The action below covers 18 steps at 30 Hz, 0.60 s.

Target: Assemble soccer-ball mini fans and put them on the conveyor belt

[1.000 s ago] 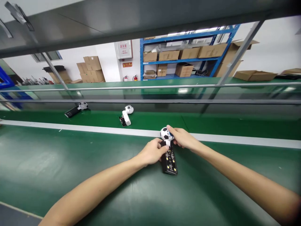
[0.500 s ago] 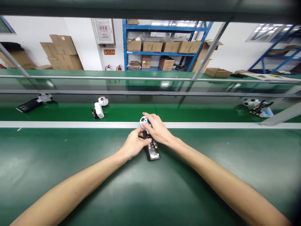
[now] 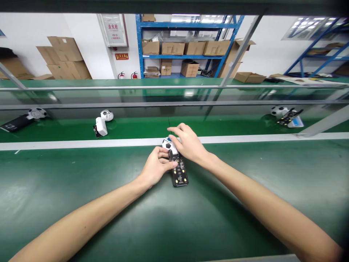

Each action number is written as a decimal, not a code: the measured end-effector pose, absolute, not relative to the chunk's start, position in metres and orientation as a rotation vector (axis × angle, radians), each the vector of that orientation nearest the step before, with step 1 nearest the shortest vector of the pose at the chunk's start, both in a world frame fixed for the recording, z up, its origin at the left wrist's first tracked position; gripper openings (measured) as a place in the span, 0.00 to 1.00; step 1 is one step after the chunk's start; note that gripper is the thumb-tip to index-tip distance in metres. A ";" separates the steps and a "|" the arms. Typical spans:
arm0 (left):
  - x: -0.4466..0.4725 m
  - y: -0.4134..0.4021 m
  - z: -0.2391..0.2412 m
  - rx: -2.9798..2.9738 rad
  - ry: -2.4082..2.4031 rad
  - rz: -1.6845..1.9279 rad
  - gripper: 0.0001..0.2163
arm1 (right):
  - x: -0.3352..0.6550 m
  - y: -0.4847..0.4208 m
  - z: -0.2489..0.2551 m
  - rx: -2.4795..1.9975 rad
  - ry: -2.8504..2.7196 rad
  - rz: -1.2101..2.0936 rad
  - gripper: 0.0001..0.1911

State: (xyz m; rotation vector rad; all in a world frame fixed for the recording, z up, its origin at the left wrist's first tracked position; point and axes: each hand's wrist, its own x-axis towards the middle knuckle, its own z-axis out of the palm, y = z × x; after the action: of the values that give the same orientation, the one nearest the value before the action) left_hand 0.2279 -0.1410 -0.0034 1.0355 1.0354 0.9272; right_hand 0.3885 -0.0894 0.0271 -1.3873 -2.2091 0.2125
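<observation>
My left hand (image 3: 155,168) pinches the near-left edge of the black circuit board (image 3: 179,173) lying on the green table (image 3: 81,189), while my right hand (image 3: 188,143) cups its football-patterned head (image 3: 167,143) at the far end.

On the green belt behind the white stripe (image 3: 81,144) lie a white handheld fan (image 3: 101,123), a black one (image 3: 19,119) far left, and another unit (image 3: 286,115) far right. Cardboard boxes (image 3: 191,47) fill blue shelving (image 3: 140,47).

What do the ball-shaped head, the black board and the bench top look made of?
Ball-shaped head: likely glossy moulded plastic, white with dark patches. Black board: seemingly a bare circuit board, matte with small pale parts. Bench top: green mat, perhaps rubber, with soft sheen.
</observation>
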 end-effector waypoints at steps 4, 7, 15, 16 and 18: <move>0.225 -0.142 -0.001 0.902 0.969 0.890 0.15 | 0.403 -0.124 0.027 -1.147 -2.401 0.315 0.15; 0.225 -0.142 0.002 0.896 0.945 0.836 0.09 | 0.407 -0.134 0.029 -1.082 -2.446 0.294 0.16; 0.234 -0.145 -0.008 0.863 1.033 0.954 0.08 | 0.395 -0.130 0.034 -1.052 -2.464 0.271 0.12; 0.237 -0.147 -0.009 0.832 1.041 0.977 0.08 | 0.395 -0.131 0.032 -1.058 -2.435 0.289 0.11; 0.244 -0.149 -0.012 0.778 1.017 1.001 0.09 | 0.396 -0.127 0.023 -1.151 -2.311 0.324 0.09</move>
State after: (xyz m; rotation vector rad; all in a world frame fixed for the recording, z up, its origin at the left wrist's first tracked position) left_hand 0.2439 -0.1489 -0.0120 0.7781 1.0169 1.0006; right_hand 0.3964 -0.1271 0.0226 -1.1507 -2.3109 0.3244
